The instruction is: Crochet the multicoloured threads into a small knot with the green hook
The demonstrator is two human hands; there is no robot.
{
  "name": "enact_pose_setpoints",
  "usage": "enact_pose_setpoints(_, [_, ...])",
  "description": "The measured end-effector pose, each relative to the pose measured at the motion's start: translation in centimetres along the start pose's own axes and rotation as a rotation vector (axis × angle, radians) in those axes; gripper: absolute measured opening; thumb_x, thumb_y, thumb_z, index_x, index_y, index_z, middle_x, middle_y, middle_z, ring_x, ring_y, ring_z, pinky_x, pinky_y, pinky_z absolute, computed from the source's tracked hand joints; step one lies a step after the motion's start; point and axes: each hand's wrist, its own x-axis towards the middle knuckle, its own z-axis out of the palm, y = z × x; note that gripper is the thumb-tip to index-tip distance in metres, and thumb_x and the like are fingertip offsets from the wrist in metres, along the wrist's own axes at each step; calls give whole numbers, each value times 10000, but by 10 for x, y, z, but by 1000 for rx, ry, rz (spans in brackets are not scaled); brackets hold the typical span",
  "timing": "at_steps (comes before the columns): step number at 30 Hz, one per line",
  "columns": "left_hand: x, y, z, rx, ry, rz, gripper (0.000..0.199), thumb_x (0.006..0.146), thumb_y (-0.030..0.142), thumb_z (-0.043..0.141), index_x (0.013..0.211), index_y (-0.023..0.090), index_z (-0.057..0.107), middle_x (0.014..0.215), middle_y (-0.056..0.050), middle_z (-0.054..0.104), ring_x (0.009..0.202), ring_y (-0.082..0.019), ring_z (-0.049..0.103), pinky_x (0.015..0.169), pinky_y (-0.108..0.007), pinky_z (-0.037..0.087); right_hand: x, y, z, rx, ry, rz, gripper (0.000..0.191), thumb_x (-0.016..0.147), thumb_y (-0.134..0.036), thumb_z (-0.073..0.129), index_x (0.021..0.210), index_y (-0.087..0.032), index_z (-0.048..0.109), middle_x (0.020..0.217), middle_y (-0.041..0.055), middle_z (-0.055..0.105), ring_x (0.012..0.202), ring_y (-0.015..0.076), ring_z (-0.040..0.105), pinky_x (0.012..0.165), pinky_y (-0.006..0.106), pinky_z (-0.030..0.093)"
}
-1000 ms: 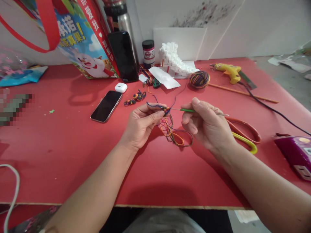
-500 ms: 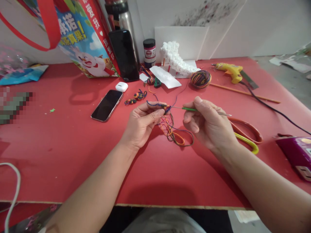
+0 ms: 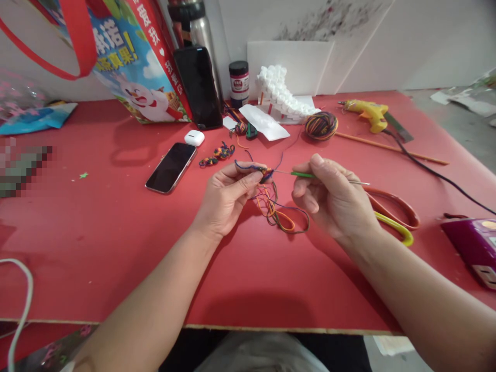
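Note:
Between the thumb and fingers of my left hand (image 3: 232,194) is a small multicoloured crochet piece (image 3: 265,173), dark blue, orange and green. My right hand (image 3: 333,194) pinches a crochet hook (image 3: 303,174) by its green grip; its thin metal tip reaches the right edge of the piece. Whether a loop sits on the tip is too small to tell. Loose yarn (image 3: 289,222) in orange, dark green and purple hangs below the piece onto the red table (image 3: 155,268). One strand runs back toward a variegated yarn ball (image 3: 321,126).
Behind my left hand lie a finished-looking crochet strip (image 3: 217,154), a phone (image 3: 171,168) and a white earphone case (image 3: 194,138). Scissors with orange and yellow handles (image 3: 395,227) are beside my right hand. A yellow glue gun (image 3: 366,113), a wooden stick (image 3: 391,148) and a purple power socket (image 3: 470,243) stretch along the right.

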Motion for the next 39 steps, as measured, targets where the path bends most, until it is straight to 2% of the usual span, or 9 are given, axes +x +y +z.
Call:
enact_pose_setpoints(5, [-1,-2,0,11,-10,32,109,723,189,952,775,247,875,809,-5,792,611,-81,562,611,-246,467,0,0,1,32,0,8,317,796,-490,934,775,-205,797,604,-2,721,353,54,480,365,224,390])
enact_pose_setpoints(12, [-3,-5,-2,101,23,98,107,757,235,961,823,271,884,857,-18,827,746,-138,694,645,-255,508,-1,0,2,13,22,-10,340,811,-514,930,779,-209,785,618,-5,724,364,61,493,374,232,415])
enact_pose_setpoints(18, [-2,-7,-5,137,24,156,89,793,259,948,861,269,891,887,-21,845,755,-130,716,667,-240,538,0,1,2,5,22,-32,330,835,-492,922,782,-197,782,622,-3,729,368,60,512,382,222,434])
enact_pose_setpoints(24, [-1,-10,-4,127,7,211,126,790,321,964,863,261,880,911,-27,854,854,-176,788,833,-313,635,-1,2,1,-14,17,-66,334,861,-499,901,805,-195,776,631,-4,736,373,74,538,378,229,448])
enact_pose_setpoints(31, [1,-10,-4,161,27,282,135,814,361,953,836,257,869,858,-17,832,749,-130,723,762,-274,608,-3,3,2,-42,38,-91,370,848,-542,911,819,-196,784,643,4,746,373,78,535,378,239,454])
enact_pose_setpoints(35, [0,-11,-5,259,47,328,143,857,375,917,848,241,868,837,-26,807,732,-130,695,712,-265,573,-4,4,1,-75,63,-110,387,853,-566,908,835,-199,786,653,11,751,386,89,547,391,253,481])
enact_pose_setpoints(39, [-2,-12,-5,301,56,341,150,863,376,913,849,235,863,789,-19,774,692,-127,660,666,-264,549,-4,4,0,-121,35,-139,394,895,-575,870,830,-197,776,648,19,745,399,102,575,392,254,478])
